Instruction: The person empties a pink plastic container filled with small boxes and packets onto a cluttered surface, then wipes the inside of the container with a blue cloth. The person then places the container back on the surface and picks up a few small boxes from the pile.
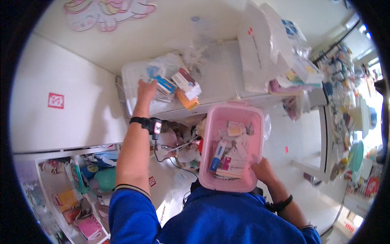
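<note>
My left hand (147,90) is over the left part of a white lidded container, its fingertips at the end of a blue and white carton (165,85). Whether the fingers grip the carton or the clear plastic beside it I cannot tell. Right of that carton lie a white and maroon box (186,83) and an orange box (187,100). My right hand (263,170) holds the right rim of a pink plastic bin (210,146) close to my body. Inside the bin are a blue and white box (218,156), a white and magenta box (233,166) and small packets (240,146).
A white paper bag (256,58) and filled plastic bags (297,55) stand at the back right. An open drawer (105,227) with several packed items is at lower left. A cable (176,164) runs from my left wrist device. Crowded shelves (347,88) line the far right.
</note>
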Available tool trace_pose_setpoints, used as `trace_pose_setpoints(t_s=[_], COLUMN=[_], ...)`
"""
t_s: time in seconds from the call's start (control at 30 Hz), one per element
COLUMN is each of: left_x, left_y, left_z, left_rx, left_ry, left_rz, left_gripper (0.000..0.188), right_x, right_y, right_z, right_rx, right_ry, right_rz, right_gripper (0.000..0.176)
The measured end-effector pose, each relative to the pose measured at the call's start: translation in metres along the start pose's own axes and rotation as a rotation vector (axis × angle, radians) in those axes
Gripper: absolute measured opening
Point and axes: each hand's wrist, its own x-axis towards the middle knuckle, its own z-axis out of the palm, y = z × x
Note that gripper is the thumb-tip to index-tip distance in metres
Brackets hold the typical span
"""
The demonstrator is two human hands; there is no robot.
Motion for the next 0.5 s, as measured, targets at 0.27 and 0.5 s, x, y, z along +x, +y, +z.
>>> trace_pose_setpoints(t_s=[0.27, 0.5], left_x=[-0.127, -0.286], left_y=[0.080, 0.152], left_z=[-0.048, 0.048], left_rx=[-0.152, 0.161], left_ry=[-0.192, -1.057], left_rz=[0.511, 0.724], left_gripper=[0.056, 0.054], right_x=[-0.002, -0.002], right_y=[0.003, -0.007], right_z=[0.007, -0.002], right_rx=[0.063, 0.024], right_ry=[0.024, -0.040], right_rz=[0.005, -0.065], right_gripper=[0.042, 0.040])
